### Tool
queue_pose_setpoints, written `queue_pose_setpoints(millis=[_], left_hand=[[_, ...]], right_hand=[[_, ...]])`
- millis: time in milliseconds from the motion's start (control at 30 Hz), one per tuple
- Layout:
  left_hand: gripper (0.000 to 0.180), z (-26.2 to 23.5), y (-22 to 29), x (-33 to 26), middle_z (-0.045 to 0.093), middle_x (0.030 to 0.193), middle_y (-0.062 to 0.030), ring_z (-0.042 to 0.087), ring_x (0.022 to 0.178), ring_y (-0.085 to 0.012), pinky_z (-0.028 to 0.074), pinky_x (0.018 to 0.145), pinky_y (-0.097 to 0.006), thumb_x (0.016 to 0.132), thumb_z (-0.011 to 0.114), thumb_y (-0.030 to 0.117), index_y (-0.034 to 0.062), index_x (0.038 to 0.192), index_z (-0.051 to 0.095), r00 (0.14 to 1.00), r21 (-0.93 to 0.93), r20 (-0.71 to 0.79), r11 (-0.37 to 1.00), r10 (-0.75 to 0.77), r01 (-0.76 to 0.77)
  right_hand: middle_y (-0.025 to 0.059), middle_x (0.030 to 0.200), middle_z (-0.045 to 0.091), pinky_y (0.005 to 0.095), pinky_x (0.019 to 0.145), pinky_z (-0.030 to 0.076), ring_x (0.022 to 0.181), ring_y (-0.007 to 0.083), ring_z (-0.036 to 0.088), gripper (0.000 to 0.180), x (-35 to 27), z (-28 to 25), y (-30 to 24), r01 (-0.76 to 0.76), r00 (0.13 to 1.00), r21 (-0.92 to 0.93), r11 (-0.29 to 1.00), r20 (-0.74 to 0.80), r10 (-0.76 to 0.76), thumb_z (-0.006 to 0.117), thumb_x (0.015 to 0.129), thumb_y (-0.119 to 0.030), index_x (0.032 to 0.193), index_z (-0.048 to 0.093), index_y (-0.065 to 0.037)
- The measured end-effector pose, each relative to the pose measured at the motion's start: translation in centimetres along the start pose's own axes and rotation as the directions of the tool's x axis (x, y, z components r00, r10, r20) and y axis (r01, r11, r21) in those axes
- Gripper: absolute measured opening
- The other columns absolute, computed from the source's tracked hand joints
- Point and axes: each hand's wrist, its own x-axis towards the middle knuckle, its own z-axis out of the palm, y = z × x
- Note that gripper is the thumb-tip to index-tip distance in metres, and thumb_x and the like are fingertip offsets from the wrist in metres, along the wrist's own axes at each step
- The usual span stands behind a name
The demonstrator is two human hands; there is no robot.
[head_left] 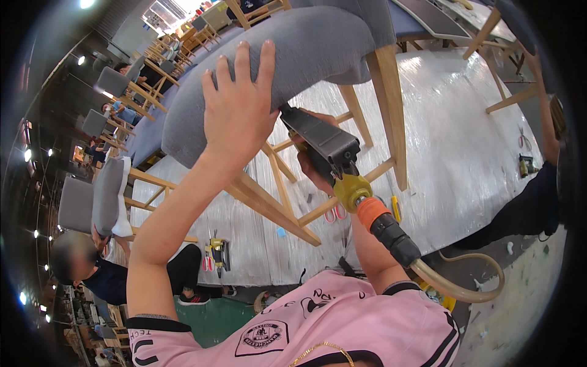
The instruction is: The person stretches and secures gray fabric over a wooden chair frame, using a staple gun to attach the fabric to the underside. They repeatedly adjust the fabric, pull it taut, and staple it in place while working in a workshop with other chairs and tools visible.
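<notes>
Spreading left hand (238, 113) on already upholstered chair seat (312, 49), clasping pneumatic stapler (322, 137) at its edge with right hand (314, 175), perhaps leaving fastening unfinished.

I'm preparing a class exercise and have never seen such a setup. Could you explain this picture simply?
There is no robot here, just a person's bare hands. A fisheye camera on the person's head looks down, so straight edges bend near the rim. The left hand lies spread on the gray padding of a wooden chair. The right hand grips what looks like an air stapler, joined to a tan hose. On the film-covered table lie red-handled scissors and a slim yellow tool.
</notes>
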Motion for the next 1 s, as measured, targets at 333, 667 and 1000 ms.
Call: queue_pose_setpoints(millis=[333, 667, 1000], left_hand=[[0.116, -3.7, -6.6, 2.5, 0.041, 0.157, -0.0316, 0.043, 0.144, -0.0469, 0.034, 0.121, -0.045, 0.078, 0.079, 0.062, -0.0054, 0.158, 0.03, 0.947, -0.572, 0.316, 0.783, -0.064, 0.244], [0.113, -0.4, -8.8, 0.5, 0.051, 0.149, -0.0259, 0.053, 0.136, -0.0432, 0.043, 0.113, -0.046, 0.074, 0.075, 0.075, 0.0043, 0.155, 0.04, 0.958, -0.383, 0.287, 0.916, -0.005, 0.119], [0.108, 1.6, -2.5, -1.0, 0.052, 0.145, -0.0165, 0.053, 0.128, -0.0377, 0.043, 0.107, -0.051, 0.069, 0.092, 0.043, 0.0105, 0.156, 0.038, 0.995, -0.065, -0.07, 0.996, -0.064, 0.059]], right_hand=[[0.0039, 0.107, 0.064, 0.0193, 0.067, 0.055, 0.081, 0.0081, 0.063, 0.031, -0.3, 0.9, -2.9, -0.097, 0.989, -0.277, 0.956, -0.131, 0.063, 0.056, 0.099, -0.011, 0.13, 0.055, -0.01], [0.005, 0.108, 0.068, 0.0301, 0.086, 0.052, 0.096, 0.0183, 0.065, 0.039, -0.1, 0.1, -2.7, 0.355, 0.931, -0.678, 0.644, 0.195, -0.308, 0.072, 0.084, 0.002, 0.12, 0.061, -0.01], [0.0068, 0.109, 0.069, 0.0344, 0.089, 0.053, 0.097, 0.0218, 0.066, 0.037, -0.9, 1.6, -2.5, 0.268, 0.956, -0.632, 0.727, 0.084, -0.28, 0.075, 0.084, -0.001, 0.118, 0.064, -0.009]])
